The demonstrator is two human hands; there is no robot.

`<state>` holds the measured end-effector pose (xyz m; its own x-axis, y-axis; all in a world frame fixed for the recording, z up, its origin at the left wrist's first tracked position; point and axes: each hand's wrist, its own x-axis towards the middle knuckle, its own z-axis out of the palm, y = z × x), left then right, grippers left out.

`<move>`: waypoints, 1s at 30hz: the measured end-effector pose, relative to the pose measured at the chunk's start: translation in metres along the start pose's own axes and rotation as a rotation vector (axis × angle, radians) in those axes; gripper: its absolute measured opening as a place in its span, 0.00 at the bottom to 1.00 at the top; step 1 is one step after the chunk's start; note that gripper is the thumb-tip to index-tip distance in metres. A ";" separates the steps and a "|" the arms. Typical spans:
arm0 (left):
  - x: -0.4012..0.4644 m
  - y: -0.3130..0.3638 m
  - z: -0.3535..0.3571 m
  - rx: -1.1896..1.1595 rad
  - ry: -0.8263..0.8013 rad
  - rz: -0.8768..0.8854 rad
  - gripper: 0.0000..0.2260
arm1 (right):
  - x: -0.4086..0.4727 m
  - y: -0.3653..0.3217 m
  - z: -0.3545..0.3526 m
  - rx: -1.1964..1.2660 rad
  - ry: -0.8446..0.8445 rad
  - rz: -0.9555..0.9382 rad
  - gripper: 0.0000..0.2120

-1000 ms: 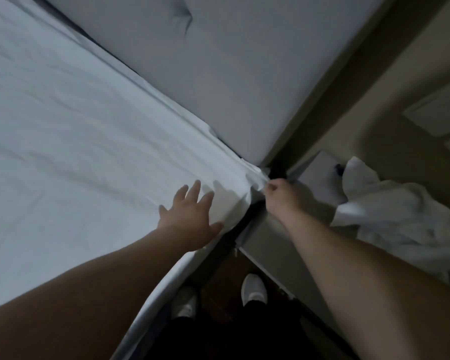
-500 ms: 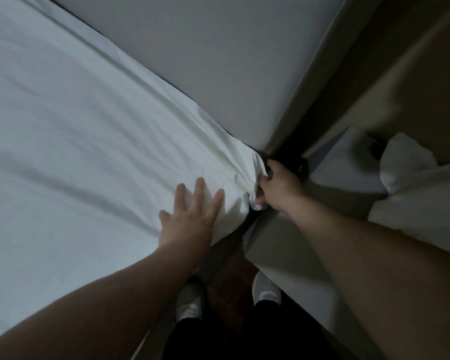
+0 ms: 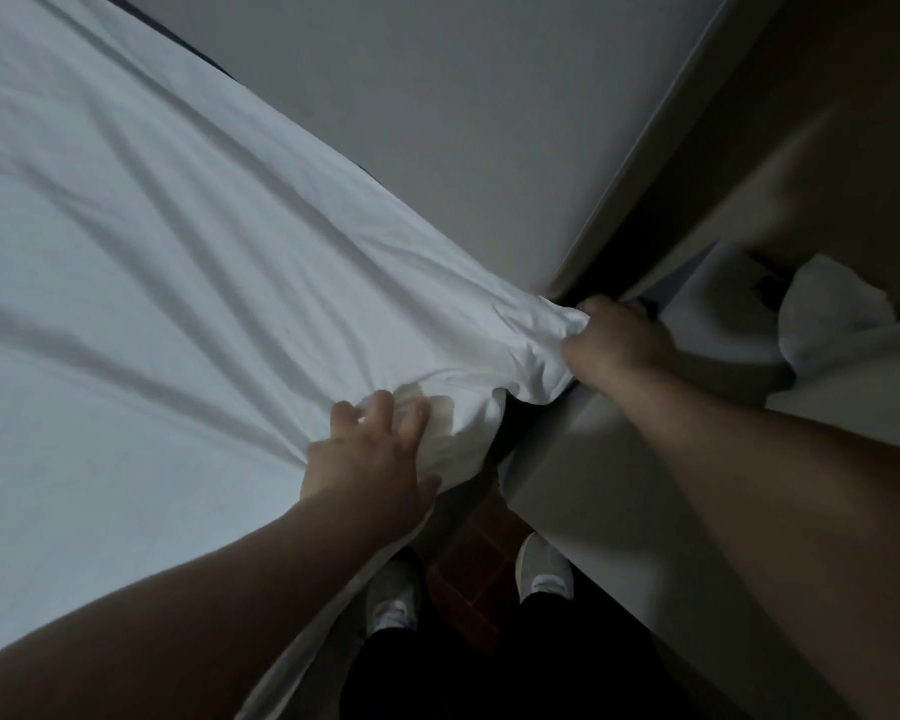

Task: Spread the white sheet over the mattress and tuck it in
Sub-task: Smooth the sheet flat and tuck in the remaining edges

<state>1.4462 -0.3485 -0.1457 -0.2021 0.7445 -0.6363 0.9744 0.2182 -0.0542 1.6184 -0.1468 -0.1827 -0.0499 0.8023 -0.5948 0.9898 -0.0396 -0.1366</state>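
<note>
We look down on a bed in a dim room. The sheet (image 3: 167,283) covers the mattress across the left and centre of the frame, creased in long folds that run toward the corner at centre right. The headboard (image 3: 437,116) fills the upper centre. A dark gap separates it from a nightstand (image 3: 583,459) at right.

Compared with half a second ago, the right hand (image 3: 619,345) now has a closed grip on a bunch of sheet at the corner and draws it taut. The left hand (image 3: 375,454), flat before, now has its fingers curled into the cloth near the bed edge, gripping a fold.

At the right edge, more white cloth (image 3: 842,314) lies on the nightstand. At lower centre, two pale shoes (image 3: 544,569) stand on a reddish floor (image 3: 468,553) between bed and nightstand. The forearms hide the lower bed edge.
</note>
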 end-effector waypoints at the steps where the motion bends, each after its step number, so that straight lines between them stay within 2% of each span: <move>1: 0.004 -0.001 -0.006 0.016 0.043 -0.013 0.34 | -0.002 -0.006 0.001 0.116 0.011 -0.028 0.18; 3: 0.019 -0.006 -0.020 -0.013 0.123 -0.076 0.34 | -0.002 -0.015 0.012 0.302 0.032 -0.074 0.19; 5: 0.037 -0.013 -0.030 -0.085 0.178 -0.127 0.40 | 0.001 -0.018 0.024 0.401 0.024 -0.075 0.26; 7: 0.050 -0.016 -0.028 -0.163 0.116 -0.147 0.49 | 0.008 -0.017 0.029 0.411 0.020 -0.061 0.29; 10: 0.050 -0.015 -0.011 -0.279 0.007 -0.137 0.52 | 0.017 -0.013 0.021 0.313 0.107 0.056 0.24; 13: 0.031 -0.019 0.005 -0.250 -0.016 -0.103 0.54 | 0.022 -0.014 0.019 0.269 0.163 0.149 0.22; 16: 0.013 -0.028 0.013 -0.229 -0.079 -0.085 0.57 | 0.017 -0.021 0.028 0.363 0.150 0.237 0.17; 19: 0.005 -0.037 0.013 -0.207 -0.074 -0.078 0.53 | 0.007 -0.017 0.035 0.478 0.276 0.291 0.18; 20: 0.005 -0.040 0.012 -0.212 -0.032 -0.071 0.50 | -0.004 -0.019 0.038 0.459 0.384 0.228 0.17; 22: 0.012 -0.045 0.008 -0.200 0.084 -0.062 0.45 | -0.036 -0.033 0.043 0.317 0.537 -0.097 0.14; 24: 0.023 -0.046 0.006 -0.182 0.126 -0.082 0.45 | -0.060 -0.057 0.050 0.193 0.499 -0.506 0.15; 25: 0.028 -0.044 0.005 -0.192 0.104 -0.098 0.46 | -0.062 -0.070 0.053 0.129 0.395 -0.628 0.18; 26: 0.033 -0.042 0.007 -0.214 0.064 -0.110 0.47 | -0.062 -0.083 0.056 0.065 0.269 -0.675 0.22; 28: 0.036 -0.039 0.010 -0.236 0.004 -0.099 0.48 | -0.050 -0.099 0.056 -0.061 0.065 -0.620 0.30; 30: 0.033 -0.044 0.015 -0.223 0.046 -0.044 0.44 | -0.034 -0.104 0.059 -0.135 0.018 -0.554 0.34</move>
<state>1.3980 -0.3430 -0.1753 -0.2533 0.7580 -0.6011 0.9197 0.3813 0.0933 1.5094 -0.2052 -0.1945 -0.5656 0.6916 -0.4492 0.8245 0.4655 -0.3217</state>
